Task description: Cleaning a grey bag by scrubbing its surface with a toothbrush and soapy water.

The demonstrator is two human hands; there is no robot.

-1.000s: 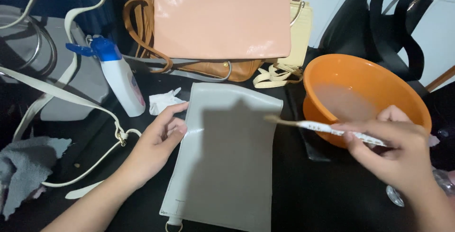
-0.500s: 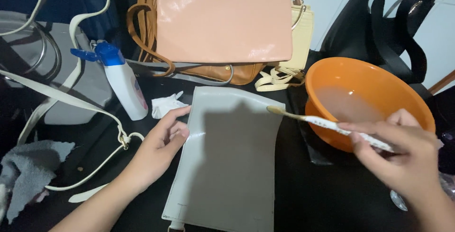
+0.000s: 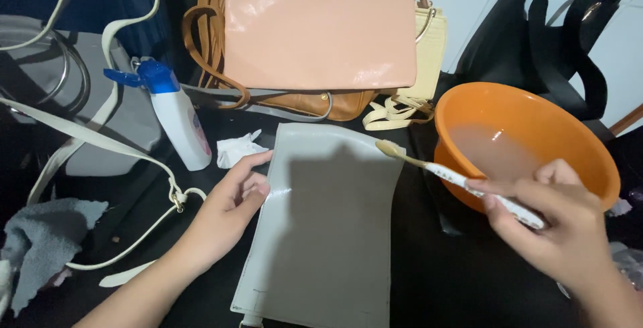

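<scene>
Toothbrush held over a grey bag on the dark counter

The left hand [image 3: 231,201] presses flat, fingers loose, on the bag's [image 3: 328,227] left edge; the right hand [image 3: 556,224] grips a toothbrush [image 3: 455,179], bristles above the bag's top right corner, beside an orange basin [image 3: 576,134] of cloudy water. The bag looks wet only in streaks, so most brushing seems left.

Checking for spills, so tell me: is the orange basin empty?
No, the orange basin holds cloudy water, and the right hand holds a toothbrush in front of its rim.
</scene>
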